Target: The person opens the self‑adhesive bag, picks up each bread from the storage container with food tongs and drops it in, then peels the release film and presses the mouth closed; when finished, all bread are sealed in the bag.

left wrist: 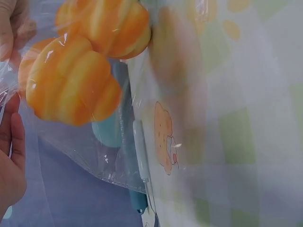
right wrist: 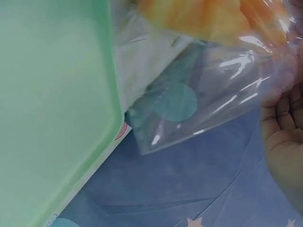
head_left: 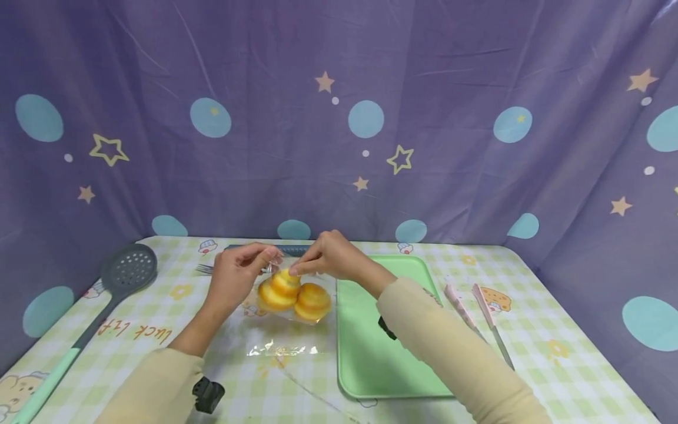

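Both hands hold the top of a clear plastic bag (left wrist: 111,168) over the left-centre of the table. Inside it are golden-yellow bread rolls (head_left: 312,302) with browned ridges, bunched together. My left hand (head_left: 233,277) pinches the bag's upper left part between thumb and fingers. On the other side my right hand (head_left: 336,256) pinches the plastic right above the rolls. Ridged rolls (left wrist: 71,82) show large through the film in the left wrist view. In the right wrist view the bag's corner (right wrist: 165,127) hangs out beside the right hand (right wrist: 286,127).
A light green tray (head_left: 371,353) lies beneath the right forearm. Right of it are two pink-handled utensils (head_left: 495,330). A grey perforated skimmer (head_left: 129,268) with a green handle lies far left. Behind the left hand, fork tines (head_left: 204,269) show. Purple curtain (head_left: 296,141) hangs behind the table.
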`<state>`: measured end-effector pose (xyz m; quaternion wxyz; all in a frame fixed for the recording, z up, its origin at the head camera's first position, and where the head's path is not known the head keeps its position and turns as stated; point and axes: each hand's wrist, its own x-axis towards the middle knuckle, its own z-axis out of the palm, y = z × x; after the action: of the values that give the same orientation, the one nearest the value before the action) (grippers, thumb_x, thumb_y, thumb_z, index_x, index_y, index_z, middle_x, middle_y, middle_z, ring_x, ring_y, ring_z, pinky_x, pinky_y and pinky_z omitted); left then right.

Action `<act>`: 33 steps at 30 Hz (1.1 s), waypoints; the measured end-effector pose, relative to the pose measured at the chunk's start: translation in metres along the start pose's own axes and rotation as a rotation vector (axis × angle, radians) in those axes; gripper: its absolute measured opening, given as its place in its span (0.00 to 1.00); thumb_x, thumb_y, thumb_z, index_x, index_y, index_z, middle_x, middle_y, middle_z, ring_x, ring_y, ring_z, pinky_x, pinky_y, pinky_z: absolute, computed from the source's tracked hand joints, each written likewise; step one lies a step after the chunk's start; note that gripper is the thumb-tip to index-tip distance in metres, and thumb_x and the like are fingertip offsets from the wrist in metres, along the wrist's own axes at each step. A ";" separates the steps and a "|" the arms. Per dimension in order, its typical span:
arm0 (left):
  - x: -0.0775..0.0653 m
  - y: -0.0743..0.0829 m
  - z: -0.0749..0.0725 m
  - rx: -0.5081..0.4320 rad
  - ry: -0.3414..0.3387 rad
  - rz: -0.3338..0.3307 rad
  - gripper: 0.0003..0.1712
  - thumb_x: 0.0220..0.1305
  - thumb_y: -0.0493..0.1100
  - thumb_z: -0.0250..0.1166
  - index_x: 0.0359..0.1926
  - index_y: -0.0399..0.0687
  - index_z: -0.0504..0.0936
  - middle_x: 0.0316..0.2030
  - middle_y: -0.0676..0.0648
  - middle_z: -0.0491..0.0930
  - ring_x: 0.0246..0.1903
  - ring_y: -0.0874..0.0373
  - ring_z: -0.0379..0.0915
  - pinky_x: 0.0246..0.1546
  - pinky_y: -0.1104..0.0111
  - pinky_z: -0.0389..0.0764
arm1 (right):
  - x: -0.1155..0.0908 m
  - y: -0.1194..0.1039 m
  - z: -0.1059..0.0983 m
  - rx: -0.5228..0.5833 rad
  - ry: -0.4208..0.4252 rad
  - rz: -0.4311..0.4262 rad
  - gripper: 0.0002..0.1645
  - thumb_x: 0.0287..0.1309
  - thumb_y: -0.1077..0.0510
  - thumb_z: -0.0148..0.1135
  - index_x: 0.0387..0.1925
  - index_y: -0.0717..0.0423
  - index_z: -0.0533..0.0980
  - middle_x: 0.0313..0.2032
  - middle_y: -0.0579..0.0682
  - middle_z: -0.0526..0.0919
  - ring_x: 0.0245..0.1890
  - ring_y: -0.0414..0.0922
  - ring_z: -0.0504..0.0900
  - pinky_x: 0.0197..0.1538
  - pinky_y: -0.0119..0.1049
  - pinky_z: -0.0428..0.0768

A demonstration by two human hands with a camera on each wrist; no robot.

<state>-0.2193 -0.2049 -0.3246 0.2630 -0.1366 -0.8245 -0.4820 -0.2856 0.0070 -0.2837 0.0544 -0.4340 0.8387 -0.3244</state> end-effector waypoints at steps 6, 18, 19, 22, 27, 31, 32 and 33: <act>-0.001 -0.007 -0.008 0.012 0.090 -0.025 0.10 0.72 0.41 0.66 0.41 0.41 0.91 0.34 0.43 0.89 0.28 0.65 0.82 0.31 0.77 0.81 | -0.012 0.013 0.002 -0.049 -0.012 0.026 0.08 0.57 0.51 0.75 0.32 0.50 0.91 0.26 0.44 0.89 0.21 0.38 0.83 0.26 0.30 0.80; 0.000 -0.016 -0.011 -0.043 0.090 -0.022 0.09 0.71 0.38 0.66 0.40 0.36 0.90 0.33 0.39 0.88 0.25 0.69 0.81 0.29 0.75 0.82 | -0.032 0.032 0.006 -0.098 -0.029 -0.032 0.08 0.57 0.55 0.75 0.38 0.52 0.90 0.31 0.43 0.90 0.27 0.39 0.87 0.56 0.33 0.80; 0.000 -0.016 -0.010 -0.041 0.091 -0.024 0.09 0.71 0.38 0.66 0.40 0.36 0.90 0.33 0.39 0.88 0.25 0.67 0.82 0.29 0.75 0.82 | -0.033 0.033 0.006 -0.092 -0.034 -0.026 0.08 0.57 0.55 0.75 0.38 0.52 0.90 0.31 0.43 0.90 0.27 0.38 0.87 0.50 0.30 0.82; 0.000 -0.017 -0.009 -0.049 0.085 -0.031 0.09 0.71 0.37 0.65 0.40 0.35 0.89 0.32 0.37 0.88 0.25 0.65 0.83 0.28 0.74 0.82 | -0.037 0.035 0.006 -0.128 -0.023 -0.056 0.07 0.58 0.55 0.75 0.35 0.53 0.91 0.29 0.43 0.90 0.24 0.33 0.84 0.33 0.26 0.81; 0.001 -0.015 -0.007 -0.068 0.056 -0.043 0.11 0.72 0.38 0.65 0.43 0.34 0.89 0.34 0.37 0.88 0.26 0.68 0.84 0.30 0.74 0.83 | -0.042 0.035 0.007 -0.198 0.005 -0.098 0.09 0.59 0.52 0.74 0.31 0.54 0.90 0.25 0.42 0.89 0.20 0.29 0.79 0.28 0.25 0.79; 0.002 -0.013 -0.008 -0.065 0.033 -0.038 0.11 0.72 0.40 0.65 0.42 0.37 0.90 0.35 0.39 0.88 0.27 0.65 0.85 0.32 0.72 0.84 | -0.046 0.037 0.008 -0.170 0.022 -0.107 0.08 0.58 0.53 0.74 0.34 0.53 0.91 0.27 0.43 0.89 0.24 0.30 0.82 0.30 0.25 0.80; 0.002 -0.013 -0.009 -0.056 0.027 -0.037 0.11 0.72 0.41 0.65 0.42 0.38 0.90 0.35 0.40 0.89 0.27 0.64 0.85 0.32 0.71 0.84 | -0.047 0.038 0.008 -0.158 0.026 -0.103 0.08 0.58 0.53 0.75 0.34 0.53 0.91 0.28 0.43 0.90 0.25 0.30 0.83 0.31 0.25 0.81; 0.002 -0.014 -0.009 -0.046 0.020 -0.036 0.11 0.72 0.41 0.65 0.42 0.38 0.90 0.35 0.40 0.89 0.27 0.64 0.85 0.31 0.71 0.84 | -0.049 0.039 0.008 -0.146 0.026 -0.100 0.08 0.58 0.53 0.74 0.35 0.53 0.91 0.28 0.43 0.90 0.25 0.30 0.84 0.31 0.25 0.81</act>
<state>-0.2248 -0.2201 -0.3296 0.2594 -0.1227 -0.8128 -0.5069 -0.2794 0.0562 -0.3221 -0.0047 -0.4740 0.8380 -0.2703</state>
